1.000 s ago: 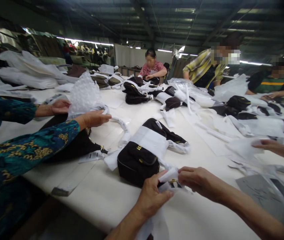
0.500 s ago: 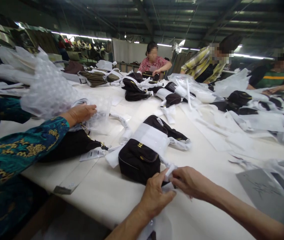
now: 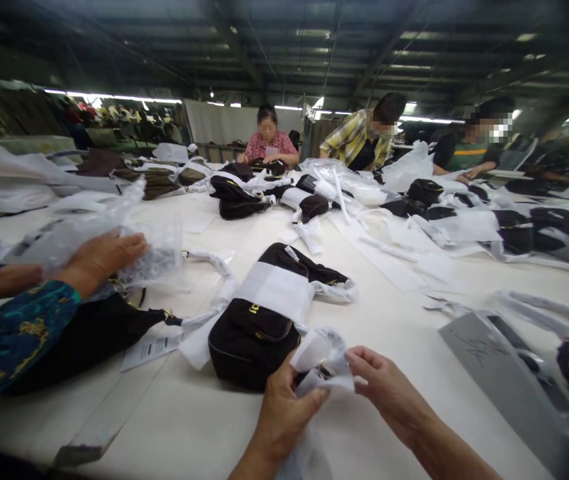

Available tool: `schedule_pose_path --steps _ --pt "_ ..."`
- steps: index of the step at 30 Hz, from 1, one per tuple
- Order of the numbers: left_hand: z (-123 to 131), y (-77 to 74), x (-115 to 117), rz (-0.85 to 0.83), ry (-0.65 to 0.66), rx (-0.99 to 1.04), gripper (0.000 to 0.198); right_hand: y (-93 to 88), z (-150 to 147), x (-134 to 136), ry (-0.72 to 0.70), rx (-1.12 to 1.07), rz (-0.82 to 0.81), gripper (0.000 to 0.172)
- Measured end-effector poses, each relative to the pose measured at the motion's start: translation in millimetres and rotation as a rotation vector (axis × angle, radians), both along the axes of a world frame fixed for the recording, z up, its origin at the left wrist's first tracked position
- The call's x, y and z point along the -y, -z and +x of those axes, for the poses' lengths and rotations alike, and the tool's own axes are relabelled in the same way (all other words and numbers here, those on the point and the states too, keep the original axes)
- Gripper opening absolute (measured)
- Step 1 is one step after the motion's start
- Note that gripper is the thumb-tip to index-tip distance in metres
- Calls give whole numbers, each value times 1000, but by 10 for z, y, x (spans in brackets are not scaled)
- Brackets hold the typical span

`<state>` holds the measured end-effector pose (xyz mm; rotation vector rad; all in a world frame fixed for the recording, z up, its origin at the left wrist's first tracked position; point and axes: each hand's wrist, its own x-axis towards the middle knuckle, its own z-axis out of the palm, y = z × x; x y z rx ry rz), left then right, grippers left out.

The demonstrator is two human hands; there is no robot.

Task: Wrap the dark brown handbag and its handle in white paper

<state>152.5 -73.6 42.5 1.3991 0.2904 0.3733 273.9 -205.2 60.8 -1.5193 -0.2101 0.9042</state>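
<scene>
A black bag (image 3: 237,350) with a band of white wrapping paper (image 3: 275,290) round its middle lies in front of me. At its near right corner, my left hand (image 3: 284,410) is closed around the end of a bag strap, where a metal buckle (image 3: 321,369) shows among white tissue paper (image 3: 337,343). My right hand (image 3: 389,393) pinches the right edge of that tissue between thumb and fingers. The strap itself is mostly hidden by the paper. Another paper-wrapped strap (image 3: 217,263) runs from the bag's left side.
To my left, a co-worker's hand (image 3: 104,260) handles bubble wrap (image 3: 159,250) over another black bag (image 3: 89,333). A grey board (image 3: 489,367) lies at right. Several wrapped bags (image 3: 237,193) and loose paper cover the table's far side, where other people work.
The tissue at the strap end has been opened out, and the buckle now shows. My right hand has moved slightly away from my left. The view has shifted to the right.
</scene>
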Motion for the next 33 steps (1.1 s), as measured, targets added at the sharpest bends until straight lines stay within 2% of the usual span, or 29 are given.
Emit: schedule_pose_path --steps 3,8,13,16,18,20,22,24,25,29,31,33 --pt "27 -25 1 27 11 2 40 46 -61 -46 -53 -211 201 29" --pt "46 -47 1 38 -11 2 42 -17 -68 -50 -232 -253 298 30" --pt "9 -59 13 53 22 -56 37 -169 13 2 -407 -22 166 38" --pt "3 -34 24 67 21 -81 35 -245 46 10 -484 33 132 37" --pt "6 -16 25 98 23 -103 35 -247 62 18 -508 17 90 36" --pt "11 -9 20 111 29 -116 35 -203 83 52 -457 32 8 39" --pt "18 -14 11 67 45 -105 36 -128 109 127 -327 160 -69 38" --pt "26 -25 2 -6 59 -89 37 -39 131 232 -212 426 -106 33" --pt "29 -30 -1 -35 63 -87 37 4 135 287 -200 595 -100 31" --pt "35 -40 -9 -38 50 -110 37 97 109 397 -330 1186 50 34" --pt "33 -42 -15 11 42 -122 37 71 90 359 -346 1327 110 27" --pt "27 -42 -21 73 38 -128 35 10 82 280 -296 1381 133 20"
